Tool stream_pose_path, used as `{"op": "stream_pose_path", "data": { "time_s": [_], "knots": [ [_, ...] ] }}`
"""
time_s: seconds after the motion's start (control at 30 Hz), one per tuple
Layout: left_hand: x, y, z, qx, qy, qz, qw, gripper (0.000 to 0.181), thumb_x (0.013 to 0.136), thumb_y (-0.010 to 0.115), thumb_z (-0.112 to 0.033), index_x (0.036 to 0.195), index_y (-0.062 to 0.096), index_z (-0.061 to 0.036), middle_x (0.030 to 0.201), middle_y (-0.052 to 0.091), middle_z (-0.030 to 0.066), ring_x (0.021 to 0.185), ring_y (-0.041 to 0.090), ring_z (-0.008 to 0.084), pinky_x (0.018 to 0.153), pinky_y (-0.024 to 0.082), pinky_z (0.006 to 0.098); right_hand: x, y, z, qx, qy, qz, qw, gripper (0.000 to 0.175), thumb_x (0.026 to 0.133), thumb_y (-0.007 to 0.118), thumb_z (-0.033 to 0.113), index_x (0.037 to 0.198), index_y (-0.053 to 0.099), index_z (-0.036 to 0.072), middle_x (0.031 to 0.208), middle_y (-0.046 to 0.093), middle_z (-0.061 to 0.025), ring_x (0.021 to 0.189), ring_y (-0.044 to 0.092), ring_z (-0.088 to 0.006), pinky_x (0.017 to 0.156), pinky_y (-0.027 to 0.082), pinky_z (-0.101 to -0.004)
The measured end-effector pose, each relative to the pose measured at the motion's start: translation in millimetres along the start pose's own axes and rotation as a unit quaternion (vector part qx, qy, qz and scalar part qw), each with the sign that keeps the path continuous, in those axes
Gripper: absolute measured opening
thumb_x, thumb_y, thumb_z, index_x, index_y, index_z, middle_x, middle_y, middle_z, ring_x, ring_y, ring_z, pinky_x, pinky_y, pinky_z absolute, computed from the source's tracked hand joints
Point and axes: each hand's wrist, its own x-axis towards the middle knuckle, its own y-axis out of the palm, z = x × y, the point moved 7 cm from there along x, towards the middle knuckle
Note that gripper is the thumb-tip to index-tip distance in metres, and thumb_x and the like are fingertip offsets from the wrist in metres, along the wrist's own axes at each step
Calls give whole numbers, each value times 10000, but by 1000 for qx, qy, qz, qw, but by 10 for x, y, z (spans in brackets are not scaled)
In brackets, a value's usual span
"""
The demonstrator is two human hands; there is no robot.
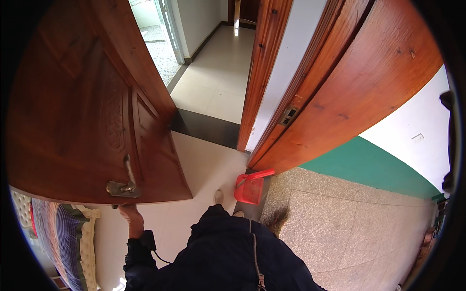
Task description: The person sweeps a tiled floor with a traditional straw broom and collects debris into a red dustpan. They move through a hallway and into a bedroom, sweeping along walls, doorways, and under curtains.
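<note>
My left hand (131, 218) is at the free edge of a brown wooden door (83, 120) with carved panels, just below its metal lever handle (125, 183). The fingers curl against that edge and are partly hidden by it. My right hand is out of view. In front of my feet a red plastic dustpan (249, 189) lies on the dark threshold strip, its handle slanting up toward the door frame. Dark bristles (278, 218), seemingly of a broom, show beside my jacket on the right, the rest of it hidden.
An orange-brown wooden door frame (287, 112) with a metal strike plate (289, 114) rises on the right. Past it are a green-and-white wall (338, 163) and speckled floor (327, 225). A tiled hallway (214, 80) lies ahead. A bed with striped bedding (60, 229) stands at lower left.
</note>
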Motion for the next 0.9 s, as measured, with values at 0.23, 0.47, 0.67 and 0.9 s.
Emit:
{"op": "stream_pose_path", "data": {
  "time_s": [0.23,0.47,0.67,0.9],
  "knots": [
    [0,-1124,894,119,-185,-186,957,451,913,534,-573,1087,542,-156,796,543,-11,676,524,120,535,410,271,69,135,185,-26,-4,4,1000,294,869,615,219,1085,647,22,882,705,-123,756,676,-225,695,560,-372],
    [-926,839,1667,317,-261,373,832,242,945,611,-323,1068,629,-116,946,633,23,812,609,140,702,490,278,103,224,273,-54,-5,-1,999,300,871,621,225,1086,651,18,889,705,-120,768,671,-219,705,553,-368],
    [-1888,2537,1760,329,5,633,700,466,852,740,-340,1171,612,-25,1140,626,132,1046,611,285,907,497,394,47,245,246,-84,-12,-2,996,306,873,626,230,1087,654,14,895,705,-117,778,668,-213,714,547,-365],
    [-3063,3522,2147,392,242,710,533,674,815,719,-446,1339,527,-69,1276,557,176,1191,534,377,980,446,476,-84,122,151,-96,-37,-10,995,313,875,631,237,1089,658,9,902,705,-114,790,664,-206,724,540,-360]
  ]
}}
